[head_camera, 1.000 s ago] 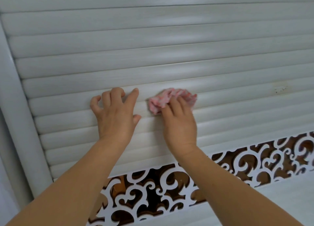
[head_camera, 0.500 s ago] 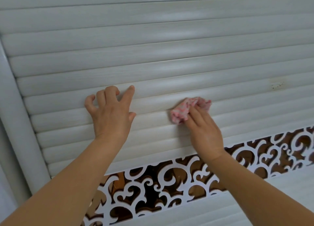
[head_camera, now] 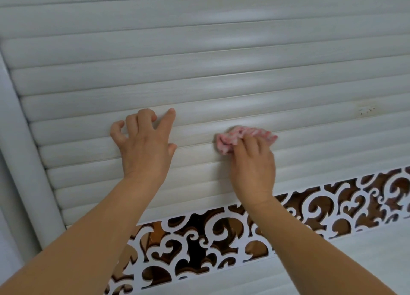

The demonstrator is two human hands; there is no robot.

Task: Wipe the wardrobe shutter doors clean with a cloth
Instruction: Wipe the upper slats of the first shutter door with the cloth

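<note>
The white wardrobe shutter door [head_camera: 221,77] fills the view with several horizontal slats. My right hand [head_camera: 253,168] grips a bunched pink cloth [head_camera: 230,139] and presses it against a slat at centre right. The cloth sticks out above and to the left of my fingers. A little to the left, my left hand [head_camera: 144,148] rests on the slats, its fingertips bent against a slat edge and holding nothing.
A white fretwork band [head_camera: 221,234] with scroll cut-outs over a brown backing runs below the slats. The rounded door frame [head_camera: 24,161] stands at the left. A small cluster of dark specks [head_camera: 367,111] marks a slat at the upper right.
My right hand slid the cloth to the right along the slats, away from my left hand, then held about there. My left hand kept its place.
</note>
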